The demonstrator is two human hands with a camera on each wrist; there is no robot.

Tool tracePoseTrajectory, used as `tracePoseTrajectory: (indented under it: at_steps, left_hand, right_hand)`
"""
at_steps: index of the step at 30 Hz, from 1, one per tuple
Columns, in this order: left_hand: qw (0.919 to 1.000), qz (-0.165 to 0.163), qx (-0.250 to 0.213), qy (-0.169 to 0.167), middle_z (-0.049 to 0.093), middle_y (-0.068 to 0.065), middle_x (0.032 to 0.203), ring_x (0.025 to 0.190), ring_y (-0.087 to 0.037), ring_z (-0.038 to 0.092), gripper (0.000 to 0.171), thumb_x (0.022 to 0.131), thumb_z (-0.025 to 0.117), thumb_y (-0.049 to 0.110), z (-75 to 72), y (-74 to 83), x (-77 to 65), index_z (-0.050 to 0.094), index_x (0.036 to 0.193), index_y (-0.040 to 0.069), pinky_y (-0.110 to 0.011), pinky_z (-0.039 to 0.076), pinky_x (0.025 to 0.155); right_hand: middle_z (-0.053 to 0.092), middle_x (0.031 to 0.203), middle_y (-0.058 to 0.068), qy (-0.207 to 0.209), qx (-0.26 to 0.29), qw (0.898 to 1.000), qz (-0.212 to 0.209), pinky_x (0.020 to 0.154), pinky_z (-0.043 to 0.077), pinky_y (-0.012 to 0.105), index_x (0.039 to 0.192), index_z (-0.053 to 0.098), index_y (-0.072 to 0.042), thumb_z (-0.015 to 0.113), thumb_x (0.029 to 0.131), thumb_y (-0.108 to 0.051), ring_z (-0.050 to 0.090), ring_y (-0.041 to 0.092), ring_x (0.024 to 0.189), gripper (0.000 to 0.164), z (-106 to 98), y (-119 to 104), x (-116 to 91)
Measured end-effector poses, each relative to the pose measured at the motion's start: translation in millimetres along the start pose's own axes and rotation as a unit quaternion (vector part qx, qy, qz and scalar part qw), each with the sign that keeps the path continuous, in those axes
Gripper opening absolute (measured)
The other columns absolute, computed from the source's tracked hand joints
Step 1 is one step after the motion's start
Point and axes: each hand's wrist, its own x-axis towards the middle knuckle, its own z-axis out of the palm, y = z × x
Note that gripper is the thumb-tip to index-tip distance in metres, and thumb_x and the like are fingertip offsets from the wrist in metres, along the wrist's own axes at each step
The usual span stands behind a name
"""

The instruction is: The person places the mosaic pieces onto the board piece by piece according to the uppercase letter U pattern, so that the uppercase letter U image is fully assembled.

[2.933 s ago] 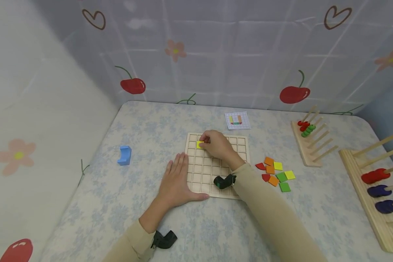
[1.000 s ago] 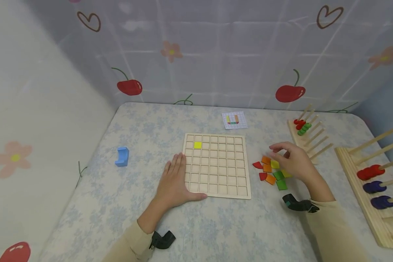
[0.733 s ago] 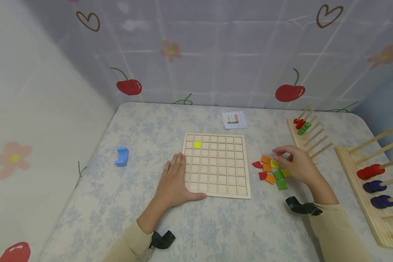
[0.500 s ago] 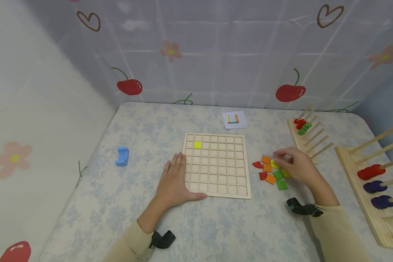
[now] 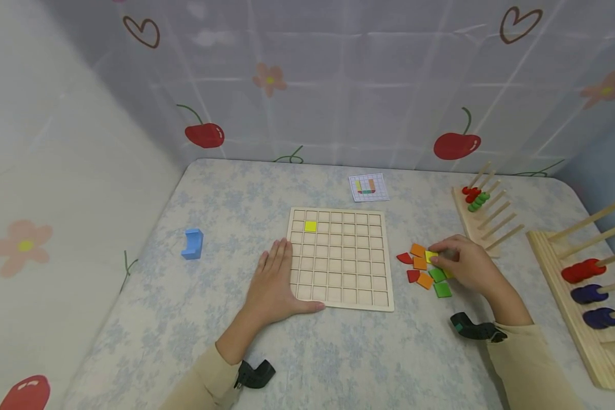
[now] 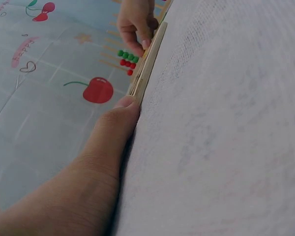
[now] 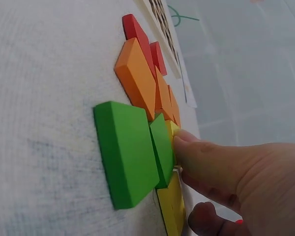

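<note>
My left hand [image 5: 270,285] lies with straight fingers along the left side of the gridded wooden board [image 5: 388,273], its thumb at the near edge. One yellow square tile [image 5: 311,226] sits in a cell near the board's upper left. To the right of the board, my right hand [image 5: 466,265] pinches another yellow tile [image 5: 430,257] between thumb and forefinger, within the loose pile. Around it lie orange tiles [image 5: 425,281], green tiles [image 5: 443,290] and red curved pieces [image 5: 404,258]. A second yellow tile [image 7: 172,201] is partly under the hand in the right wrist view.
A card with a coloured grid pattern [image 5: 369,188] lies behind the board. At the right stand a small peg rack with beads [image 5: 474,222] and a larger wooden peg rack [image 5: 569,307]. A blue U-shaped block [image 5: 192,245] is at the left.
My right hand left the yellow tile in a board cell and moved right to the pile. There its fingers lowered and took hold of another yellow tile. The left hand stayed put.
</note>
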Motion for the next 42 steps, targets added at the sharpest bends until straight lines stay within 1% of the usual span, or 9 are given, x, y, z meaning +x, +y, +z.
tracePoseTrajectory:
  at_steps: [2, 6, 9, 16, 20, 25, 31, 38, 42]
  left_hand:
    - [1.0000, -0.001, -0.001, -0.001, 0.003, -0.014, 0.168, 0.156, -0.026, 0.000, 0.149, 0.057, 0.060, 0.094, -0.2, 0.0, -0.1, 0.002, 0.159, 0.002, -0.046, 0.006, 0.127]
    - [1.0000, -0.003, 0.000, -0.008, 0.002, -0.013, 0.168, 0.156, -0.025, -0.001, 0.149, 0.058, 0.061, 0.093, -1.2, -0.3, 0.0, 0.000, 0.159, 0.002, -0.046, 0.005, 0.127]
    - [0.9999, -0.005, 0.002, -0.010, 0.001, -0.013, 0.168, 0.156, -0.025, -0.001, 0.149, 0.058, 0.060, 0.094, -1.7, -0.8, 0.0, -0.001, 0.159, 0.003, -0.046, 0.004, 0.127]
    - [1.0000, 0.001, 0.000, 0.002, 0.004, -0.014, 0.168, 0.157, -0.025, 0.001, 0.148, 0.058, 0.062, 0.093, -3.0, -0.7, -0.9, 0.002, 0.159, 0.002, -0.046, 0.007, 0.126]
    - [1.0000, 0.003, 0.003, 0.003, 0.005, -0.013, 0.168, 0.157, -0.026, 0.002, 0.148, 0.058, 0.061, 0.093, -2.7, -0.9, -1.1, 0.003, 0.159, 0.002, -0.047, 0.008, 0.126]
    - [1.0000, 0.004, -0.001, 0.002, 0.004, -0.012, 0.168, 0.157, -0.025, 0.000, 0.148, 0.058, 0.060, 0.094, -1.8, -1.5, -0.7, 0.002, 0.159, 0.003, -0.047, 0.007, 0.126]
    - [1.0000, 0.000, -0.003, -0.007, 0.001, -0.011, 0.168, 0.157, -0.023, -0.002, 0.149, 0.058, 0.058, 0.095, -1.0, -1.8, -0.1, -0.002, 0.159, 0.004, -0.046, 0.005, 0.127]
    - [0.9999, -0.003, -0.007, -0.010, 0.001, -0.011, 0.168, 0.156, -0.023, -0.002, 0.149, 0.057, 0.059, 0.094, -2.0, -1.3, 0.3, -0.002, 0.159, 0.005, -0.045, 0.006, 0.127]
    - [0.9999, -0.004, -0.011, -0.011, 0.002, -0.011, 0.168, 0.157, -0.022, -0.001, 0.149, 0.057, 0.059, 0.095, -2.5, -1.4, 0.5, -0.001, 0.159, 0.005, -0.045, 0.006, 0.127]
  right_hand:
    - [0.061, 0.113, 0.016, 0.000, 0.003, 1.000, 0.002, 0.064, 0.041, 0.030, 0.112, 0.071, -0.007, 0.072, 0.091, -0.020, 0.048, 0.023, 0.081, 0.024, -0.3, 0.0, 0.1]
    - [0.062, 0.101, 0.012, -0.006, 0.017, 1.000, 0.014, 0.061, 0.044, 0.029, 0.108, 0.065, -0.009, 0.072, 0.091, -0.019, 0.050, 0.023, 0.076, 0.021, -1.9, -0.1, 0.5]
    - [0.063, 0.096, 0.011, -0.010, 0.025, 1.000, 0.012, 0.058, 0.044, 0.027, 0.105, 0.062, -0.010, 0.072, 0.091, -0.019, 0.050, 0.022, 0.073, 0.020, -4.6, -0.5, 0.7]
    - [0.064, 0.101, 0.014, 0.007, 0.040, 0.999, -0.008, 0.054, 0.041, 0.025, 0.104, 0.062, -0.009, 0.072, 0.092, -0.020, 0.047, 0.021, 0.069, 0.018, -10.4, -11.0, 7.3]
    - [0.065, 0.102, 0.013, 0.008, 0.047, 0.999, -0.019, 0.055, 0.042, 0.025, 0.103, 0.063, -0.010, 0.071, 0.093, -0.023, 0.048, 0.021, 0.070, 0.018, -7.2, -23.0, 17.5]
    - [0.065, 0.103, 0.013, -0.014, 0.073, 0.997, -0.026, 0.056, 0.046, 0.026, 0.105, 0.062, -0.010, 0.070, 0.094, -0.024, 0.052, 0.024, 0.070, 0.019, 2.5, -43.3, 33.0]
    - [0.066, 0.104, 0.011, -0.030, 0.096, 0.994, -0.041, 0.056, 0.045, 0.027, 0.106, 0.063, -0.010, 0.069, 0.094, -0.024, 0.050, 0.023, 0.070, 0.019, 17.3, -71.8, 49.9]
    - [0.066, 0.101, 0.007, -0.048, 0.121, 0.989, -0.075, 0.065, 0.044, 0.032, 0.106, 0.065, -0.012, 0.067, 0.096, -0.024, 0.050, 0.023, 0.072, 0.016, 34.5, -99.8, 64.8]
    - [0.065, 0.102, 0.007, -0.057, 0.134, 0.986, -0.082, 0.066, 0.045, 0.033, 0.107, 0.065, -0.013, 0.067, 0.096, -0.024, 0.051, 0.022, 0.071, 0.016, 43.6, -113.9, 71.8]
